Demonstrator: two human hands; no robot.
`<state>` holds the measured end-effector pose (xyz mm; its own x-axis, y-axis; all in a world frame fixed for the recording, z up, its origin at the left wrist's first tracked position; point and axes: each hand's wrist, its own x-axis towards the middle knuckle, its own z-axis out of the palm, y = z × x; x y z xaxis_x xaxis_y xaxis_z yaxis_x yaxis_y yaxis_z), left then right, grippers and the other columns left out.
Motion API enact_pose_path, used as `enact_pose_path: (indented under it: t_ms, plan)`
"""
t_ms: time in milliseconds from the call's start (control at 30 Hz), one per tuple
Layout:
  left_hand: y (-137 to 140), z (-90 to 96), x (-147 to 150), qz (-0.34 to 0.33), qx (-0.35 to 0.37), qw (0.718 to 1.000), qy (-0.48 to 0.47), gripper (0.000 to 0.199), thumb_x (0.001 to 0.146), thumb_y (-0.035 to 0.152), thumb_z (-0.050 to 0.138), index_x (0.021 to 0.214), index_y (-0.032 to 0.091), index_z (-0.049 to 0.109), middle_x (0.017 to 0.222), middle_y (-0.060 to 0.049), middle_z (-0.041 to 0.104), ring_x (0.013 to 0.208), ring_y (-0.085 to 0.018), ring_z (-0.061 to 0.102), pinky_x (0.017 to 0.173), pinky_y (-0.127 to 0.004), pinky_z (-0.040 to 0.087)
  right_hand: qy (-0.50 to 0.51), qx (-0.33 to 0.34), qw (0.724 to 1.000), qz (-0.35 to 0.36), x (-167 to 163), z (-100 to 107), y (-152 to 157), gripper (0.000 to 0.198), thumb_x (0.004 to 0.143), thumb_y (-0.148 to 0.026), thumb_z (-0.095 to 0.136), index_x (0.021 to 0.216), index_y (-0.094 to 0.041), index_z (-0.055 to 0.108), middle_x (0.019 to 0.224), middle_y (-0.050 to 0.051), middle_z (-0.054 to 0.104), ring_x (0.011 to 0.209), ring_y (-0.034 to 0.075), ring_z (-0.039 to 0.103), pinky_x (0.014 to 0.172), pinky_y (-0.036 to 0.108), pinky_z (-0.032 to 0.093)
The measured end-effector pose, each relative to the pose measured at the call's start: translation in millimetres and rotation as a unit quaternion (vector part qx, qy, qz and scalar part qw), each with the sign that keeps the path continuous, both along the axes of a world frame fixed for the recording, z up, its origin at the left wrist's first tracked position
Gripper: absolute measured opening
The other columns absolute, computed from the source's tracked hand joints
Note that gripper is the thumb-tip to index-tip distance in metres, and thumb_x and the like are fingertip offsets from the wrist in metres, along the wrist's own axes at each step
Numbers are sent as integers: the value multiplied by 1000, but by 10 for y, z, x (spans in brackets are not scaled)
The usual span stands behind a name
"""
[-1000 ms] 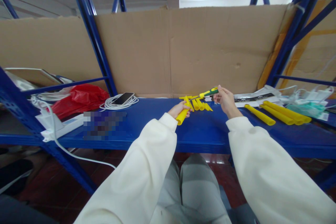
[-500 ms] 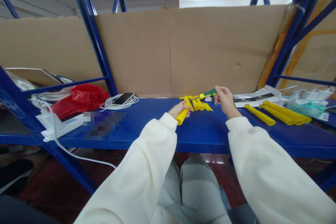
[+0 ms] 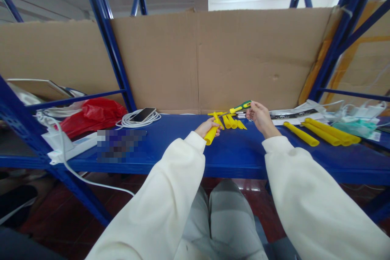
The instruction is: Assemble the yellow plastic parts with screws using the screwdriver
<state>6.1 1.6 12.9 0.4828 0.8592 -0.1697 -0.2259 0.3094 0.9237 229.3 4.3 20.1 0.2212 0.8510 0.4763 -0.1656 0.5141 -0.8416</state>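
My left hand [image 3: 207, 128] is closed around a yellow tapered tube [image 3: 211, 136], its wide open end toward me and its narrow end pointing away. In my right hand [image 3: 259, 115] the fingertips pinch the handle end of a green and yellow screwdriver [image 3: 240, 107]. Its thin shaft points left and meets the upper part of the held tube; whether the tip is inside the tube I cannot tell. Just behind and between my hands, several short yellow tube pieces [image 3: 232, 122] lie on the blue shelf [image 3: 176, 146].
Several long yellow tubes [image 3: 301, 134] lie at the right, beside a white and black packet [image 3: 294, 114]. On the left are a phone [image 3: 143, 114] on a coiled white cable [image 3: 123, 121] and a red plastic bag [image 3: 94, 115]. A cardboard wall [image 3: 231, 57] stands behind.
The screwdriver's handle has turned about its length, showing different green and yellow sides, and my right fingers have shifted slightly on it. My left hand and the tube stay in place.
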Motion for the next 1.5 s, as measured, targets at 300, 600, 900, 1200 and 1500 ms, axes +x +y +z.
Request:
enact_pose_path:
  t_ms: [300, 600, 900, 1200, 1500]
  plan:
    - [-16, 6, 6, -19, 7, 1000, 19, 74, 82, -2, 43, 148, 24, 23, 74, 0, 57, 43, -8, 47, 42, -17, 38, 2, 1, 997, -76, -2, -26, 19, 53, 65, -65, 78, 70, -23, 47, 41, -8, 49, 32, 7, 44, 31, 17, 32]
    - [14, -15, -4, -19, 6, 1000, 14, 69, 82, 0, 47, 145, 24, 30, 74, 1, 57, 43, -8, 47, 42, -17, 39, 23, -18, 1000, -6, 13, 8, 1, 37, 77, -49, 74, 72, -21, 50, 47, -3, 57, 39, 10, 52, 38, 19, 40]
    - [-92, 60, 17, -2, 12, 999, 47, 67, 84, -1, 41, 146, 24, 28, 76, 0, 57, 44, -8, 46, 43, -17, 40, 20, -18, 999, -41, 18, -27, 38, 50, 66, -56, 81, 70, -23, 44, 44, -9, 49, 36, 8, 47, 35, 17, 37]
    - [-88, 55, 19, 5, 14, 998, 55, 69, 88, 0, 40, 150, 26, 23, 78, -1, 58, 45, -8, 46, 47, -19, 40, 27, -14, 998, -50, 3, -27, 27, 50, 59, -59, 84, 71, -22, 52, 40, -10, 46, 33, 6, 43, 31, 16, 33]
    - [-66, 42, 16, 7, 18, 999, 28, 66, 83, -3, 39, 143, 22, 31, 72, 1, 56, 42, -8, 45, 42, -17, 38, 23, 9, 999, 21, -15, 11, 2, 36, 71, -49, 81, 78, -21, 59, 47, -7, 53, 41, 7, 51, 39, 16, 41]
